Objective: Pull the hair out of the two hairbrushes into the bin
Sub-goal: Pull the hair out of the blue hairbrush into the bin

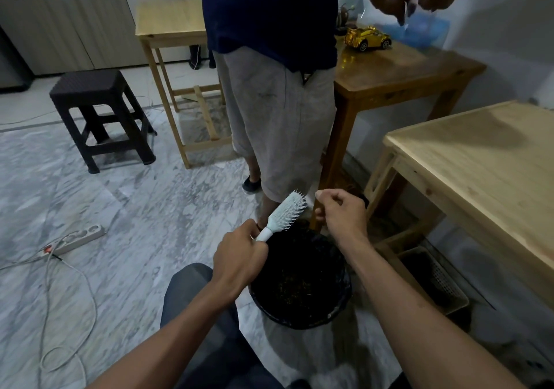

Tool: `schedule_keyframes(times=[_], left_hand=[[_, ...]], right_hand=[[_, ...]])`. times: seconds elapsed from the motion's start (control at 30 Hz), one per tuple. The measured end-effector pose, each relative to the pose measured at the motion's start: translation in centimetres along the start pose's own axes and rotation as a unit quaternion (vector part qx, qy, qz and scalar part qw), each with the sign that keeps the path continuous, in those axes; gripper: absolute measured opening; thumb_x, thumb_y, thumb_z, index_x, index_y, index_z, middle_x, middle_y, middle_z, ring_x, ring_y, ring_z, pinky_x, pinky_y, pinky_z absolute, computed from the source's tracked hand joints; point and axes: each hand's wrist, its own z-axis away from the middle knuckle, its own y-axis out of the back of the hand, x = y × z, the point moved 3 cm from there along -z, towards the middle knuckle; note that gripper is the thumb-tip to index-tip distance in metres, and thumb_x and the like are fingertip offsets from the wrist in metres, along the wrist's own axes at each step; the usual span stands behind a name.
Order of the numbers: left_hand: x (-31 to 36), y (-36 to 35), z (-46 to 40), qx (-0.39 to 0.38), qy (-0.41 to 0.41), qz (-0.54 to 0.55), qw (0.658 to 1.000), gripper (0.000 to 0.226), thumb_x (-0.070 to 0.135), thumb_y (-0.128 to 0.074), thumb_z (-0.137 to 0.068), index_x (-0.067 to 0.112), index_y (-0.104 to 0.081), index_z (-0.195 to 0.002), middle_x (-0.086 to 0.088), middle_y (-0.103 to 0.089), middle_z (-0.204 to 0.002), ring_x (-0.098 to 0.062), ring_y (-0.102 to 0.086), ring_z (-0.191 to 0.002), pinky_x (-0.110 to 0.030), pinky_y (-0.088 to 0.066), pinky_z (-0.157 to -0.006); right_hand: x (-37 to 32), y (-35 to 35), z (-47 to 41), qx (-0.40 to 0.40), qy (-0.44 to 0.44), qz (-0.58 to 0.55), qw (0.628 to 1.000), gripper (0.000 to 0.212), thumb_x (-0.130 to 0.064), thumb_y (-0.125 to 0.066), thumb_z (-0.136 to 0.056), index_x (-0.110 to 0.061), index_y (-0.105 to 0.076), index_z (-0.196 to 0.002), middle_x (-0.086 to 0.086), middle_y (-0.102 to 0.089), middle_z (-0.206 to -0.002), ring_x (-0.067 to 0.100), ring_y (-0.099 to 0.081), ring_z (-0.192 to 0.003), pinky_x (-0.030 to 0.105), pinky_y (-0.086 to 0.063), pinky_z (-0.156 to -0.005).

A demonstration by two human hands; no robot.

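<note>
A: Where is the hairbrush (286,212) relative to the bin (300,277)?

B: Just above the bin's far rim, tilted, its head pointing up and away from the wearer. It is pale, with the bristles facing right. Only one brush is in view.

A: Who holds it?

B: The left hand (239,256) is wrapped tight around the handle, fingers curled closed on it, over the bin's left edge.

A: And the right hand (341,211)?

B: It sits above the bin's far right rim, just beside the brush head. The fingers are bunched together with thumb against forefinger, as in a pinch. Whether there is hair between them I cannot tell; nothing is clear enough there.

A: What is in the bin?

B: It is lined with a black bag, and dark matter with small yellowish flecks lies at the bottom. I cannot tell what it is.

A: What else stands around the bin?

B: Beyond it, a standing person (275,88) in a dark shirt and grey shorts. Right of the bin, a pale wooden table (485,160). Beyond that, a darker table carrying a gold toy car (367,38). Far left of the bin, a power strip (78,238) on the marble floor, and further back a dark stool (99,112).
</note>
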Motion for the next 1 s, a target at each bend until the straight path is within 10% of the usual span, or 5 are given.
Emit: schedule_keyframes(times=[0.37, 0.63, 0.83, 1.0], left_hand=[[-1.0, 0.2, 0.7, 0.051, -0.091, -0.125, 0.987, 0.01, 0.011, -0.054, -0.079, 0.015, -0.048, -0.086, 0.005, -0.042, -0.051, -0.026, -0.043, -0.051, -0.03, -0.029, -0.049], [-0.7, 0.6, 0.5, 0.058, -0.07, -0.087, 0.992, 0.013, 0.013, -0.056, -0.081, 0.019, -0.047, -0.086, 0.004, -0.047, -0.053, -0.02, -0.043, -0.049, -0.03, -0.029, -0.049], [0.0, 0.3, 0.4, 0.05, -0.07, -0.043, 0.995, 0.011, 0.013, -0.057, -0.08, 0.019, -0.049, -0.085, 0.003, -0.049, -0.054, -0.017, -0.043, -0.047, -0.028, -0.028, -0.048], [0.6, -0.3, 1.2, 0.039, -0.116, -0.02, 0.992, 0.011, 0.02, -0.051, -0.073, 0.02, -0.05, -0.084, 0.001, -0.052, -0.053, -0.02, -0.045, -0.047, -0.028, -0.03, -0.048]], right_hand=[[-0.3, 0.9, -0.5, -0.04, -0.098, -0.196, 0.975, 0.023, -0.01, -0.042, -0.109, -0.007, -0.056, -0.092, 0.008, -0.066, -0.084, 0.016, -0.066, -0.067, 0.026, -0.06, -0.062], [3.9, 1.3, -0.2, -0.134, -0.06, 0.167, 0.975, 0.019, -0.002, -0.077, -0.086, -0.019, -0.07, -0.087, 0.003, -0.074, -0.091, 0.019, -0.072, -0.089, 0.034, -0.059, -0.083], [2.8, 0.3, -0.2, -0.075, -0.013, 0.154, 0.985, 0.033, -0.05, -0.064, -0.095, -0.023, -0.079, -0.083, -0.005, -0.079, -0.079, 0.015, -0.073, -0.083, 0.044, -0.06, -0.088], [0.4, 0.4, -0.7, -0.05, 0.045, 0.098, 0.993, 0.026, -0.045, -0.073, -0.091, -0.03, -0.078, -0.112, -0.016, -0.073, -0.098, 0.008, -0.069, -0.098, 0.042, -0.061, -0.09]])
